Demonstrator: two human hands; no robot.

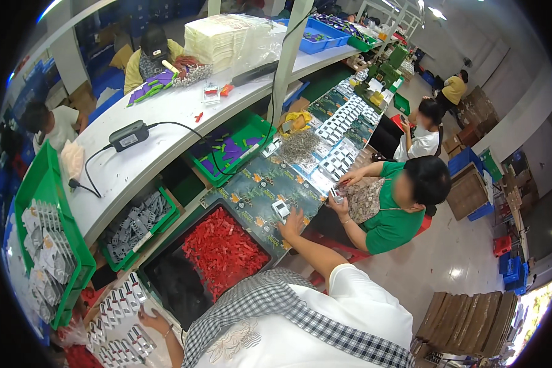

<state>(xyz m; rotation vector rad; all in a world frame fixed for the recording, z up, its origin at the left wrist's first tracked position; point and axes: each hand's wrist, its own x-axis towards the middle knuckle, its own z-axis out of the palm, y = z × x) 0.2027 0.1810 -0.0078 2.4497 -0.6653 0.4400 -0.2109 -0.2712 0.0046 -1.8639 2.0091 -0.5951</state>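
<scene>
My right hand reaches forward onto the patterned table mat. Its fingers are spread at the near edge of a small white plastic device with a grey panel, touching or almost touching it. Low at the left, my left hand lies open, fingers apart, beside rows of small white-and-grey pieces with dark and red parts on a pale board. Between my arms sits a black tray with a heap of small red plastic pieces filling its right part.
Green bins hold grey parts and purple-green pieces. A white shelf carries a black power adapter and cable. At right, a co-worker in green handles a small piece. Beyond are metal pins and rows of white devices.
</scene>
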